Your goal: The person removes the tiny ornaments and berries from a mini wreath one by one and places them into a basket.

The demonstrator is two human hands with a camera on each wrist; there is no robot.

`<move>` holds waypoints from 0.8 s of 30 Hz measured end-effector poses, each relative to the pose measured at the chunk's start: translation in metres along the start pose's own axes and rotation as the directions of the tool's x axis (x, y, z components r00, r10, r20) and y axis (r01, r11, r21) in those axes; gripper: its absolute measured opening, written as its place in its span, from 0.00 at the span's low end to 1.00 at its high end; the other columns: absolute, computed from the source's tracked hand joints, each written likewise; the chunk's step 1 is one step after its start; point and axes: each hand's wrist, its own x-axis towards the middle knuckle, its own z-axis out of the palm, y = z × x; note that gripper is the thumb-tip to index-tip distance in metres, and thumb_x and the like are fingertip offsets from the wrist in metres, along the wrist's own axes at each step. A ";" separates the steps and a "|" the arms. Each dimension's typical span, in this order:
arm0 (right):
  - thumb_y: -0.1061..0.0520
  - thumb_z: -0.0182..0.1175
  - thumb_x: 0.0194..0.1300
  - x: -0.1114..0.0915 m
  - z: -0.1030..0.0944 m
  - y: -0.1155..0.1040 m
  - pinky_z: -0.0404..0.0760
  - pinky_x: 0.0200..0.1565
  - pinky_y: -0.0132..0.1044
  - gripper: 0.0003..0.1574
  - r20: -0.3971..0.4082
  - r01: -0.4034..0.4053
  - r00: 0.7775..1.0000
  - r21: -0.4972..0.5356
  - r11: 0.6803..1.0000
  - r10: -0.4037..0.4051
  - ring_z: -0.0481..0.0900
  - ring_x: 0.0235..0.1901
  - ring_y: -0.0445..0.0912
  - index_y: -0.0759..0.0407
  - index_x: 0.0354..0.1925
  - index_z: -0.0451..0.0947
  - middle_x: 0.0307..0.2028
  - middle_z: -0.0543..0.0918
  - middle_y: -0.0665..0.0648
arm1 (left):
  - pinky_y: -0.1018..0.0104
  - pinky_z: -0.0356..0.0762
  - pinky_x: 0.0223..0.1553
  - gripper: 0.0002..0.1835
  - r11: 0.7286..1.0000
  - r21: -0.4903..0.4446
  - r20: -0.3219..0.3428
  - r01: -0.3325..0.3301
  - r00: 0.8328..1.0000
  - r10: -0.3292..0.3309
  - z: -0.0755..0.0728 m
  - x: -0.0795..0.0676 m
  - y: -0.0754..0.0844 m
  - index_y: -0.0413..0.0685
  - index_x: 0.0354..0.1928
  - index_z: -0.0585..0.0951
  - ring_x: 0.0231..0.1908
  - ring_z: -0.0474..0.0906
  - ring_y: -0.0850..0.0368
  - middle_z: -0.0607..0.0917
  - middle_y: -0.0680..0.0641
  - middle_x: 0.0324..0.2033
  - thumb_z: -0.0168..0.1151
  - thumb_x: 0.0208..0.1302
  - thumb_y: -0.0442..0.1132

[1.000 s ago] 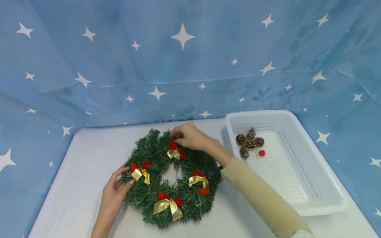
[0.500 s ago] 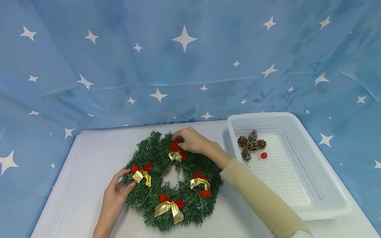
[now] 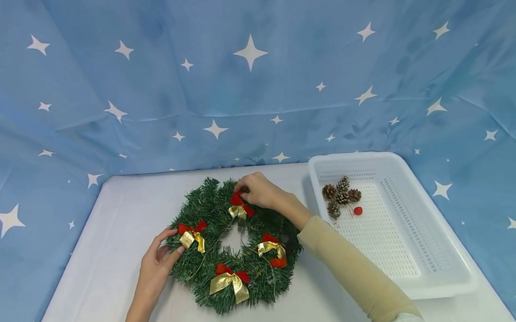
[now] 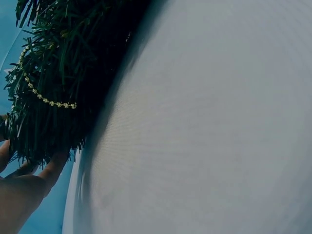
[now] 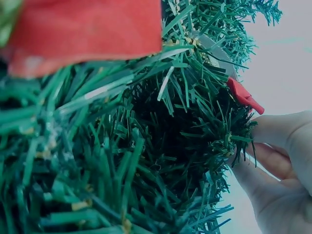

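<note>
a: what does the head view give you?
b: a round green wreath (image 3: 209, 212) on a white table (image 3: 114, 226), left of a white basket (image 3: 422, 194). it looks shaggy and ragged at the rim, around a hole in the middle.
a: and the trimming?
b: four bows in red and gold: an upper bow (image 3: 239, 212), a left bow (image 3: 192, 234), a right bow (image 3: 270, 246) and a lower bow (image 3: 228, 280), the last with its shiny gold tails spread wide.
a: the hands?
b: well apart. the left hand (image 3: 155, 265) grips the left rim, thumb by the left bow; the right hand (image 3: 262, 190) pinches the far rim at the upper bow. whether the ribbon is caught too, i can't tell.
a: the left wrist view?
b: the foliage looks dark, dense and bristling, a gold bead chain (image 4: 33, 91) looping across it. fingers show at its edge.
a: and the right wrist view?
b: glossy green strands, a blurred red ribbon (image 5: 87, 34) at upper left, and a small red tip (image 5: 243, 95) beside finger and thumb.
</note>
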 end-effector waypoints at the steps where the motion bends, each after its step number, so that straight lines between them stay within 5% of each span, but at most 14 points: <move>1: 0.67 0.61 0.72 -0.001 0.000 0.000 0.86 0.43 0.37 0.14 -0.002 -0.001 1.000 -0.002 1.000 0.001 0.88 0.45 0.51 0.64 0.53 0.86 0.50 0.89 0.62 | 0.33 0.63 0.72 0.31 1.000 0.000 0.000 -0.002 1.000 0.002 0.000 0.000 0.000 0.55 0.74 0.68 0.77 0.55 0.31 0.52 0.46 0.82 0.64 0.74 0.48; 19: 0.67 0.61 0.71 -0.005 -0.003 -0.001 0.75 0.33 0.31 0.13 -0.030 0.020 0.999 -0.019 1.000 -0.021 0.83 0.32 0.44 0.64 0.52 0.87 0.49 0.89 0.62 | 0.36 0.66 0.72 0.31 1.000 0.011 0.009 0.012 1.000 -0.012 0.000 -0.001 0.006 0.55 0.75 0.67 0.77 0.56 0.32 0.51 0.45 0.82 0.63 0.75 0.46; 24: 0.66 0.62 0.71 -0.006 -0.004 -0.003 0.78 0.36 0.32 0.13 -0.034 0.035 0.999 -0.024 0.999 -0.036 0.86 0.37 0.47 0.64 0.51 0.87 0.48 0.89 0.61 | 0.51 0.73 0.68 0.31 0.999 0.038 0.004 0.019 1.000 -0.020 -0.001 -0.001 0.005 0.56 0.75 0.67 0.76 0.58 0.34 0.52 0.46 0.82 0.62 0.75 0.48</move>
